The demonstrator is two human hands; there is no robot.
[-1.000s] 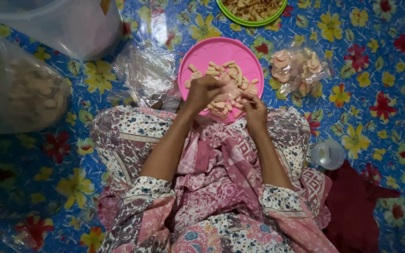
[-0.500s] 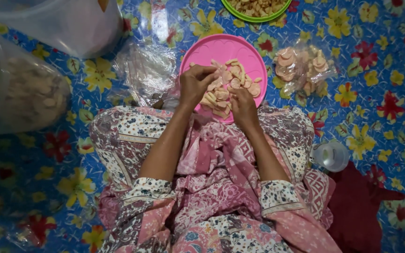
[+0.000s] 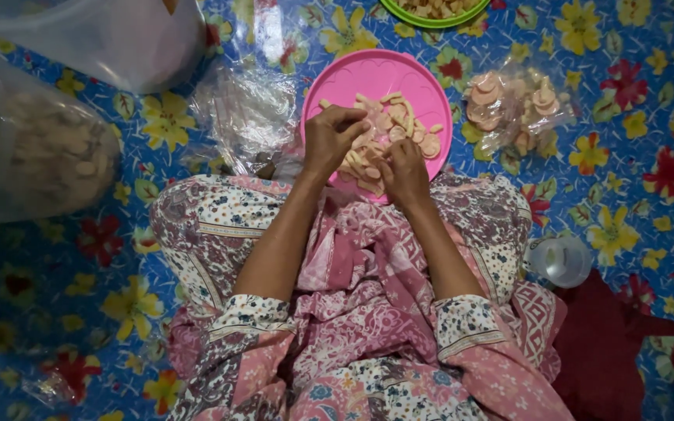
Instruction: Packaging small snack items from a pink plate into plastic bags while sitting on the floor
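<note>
Head cam, both hands (image 3: 368, 152) on crackers (image 3: 395, 132), pink plate (image 3: 376, 74), bags nearby (image 3: 247, 113)

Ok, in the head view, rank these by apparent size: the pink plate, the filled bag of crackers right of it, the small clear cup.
1. pink plate
2. filled bag of crackers
3. small clear cup, clearly smallest, though it sits nearer the camera.

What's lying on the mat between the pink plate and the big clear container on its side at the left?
In the head view, a crumpled pile of empty clear plastic bags lies between the pink plate and the clear container, on the flowered mat.
</note>
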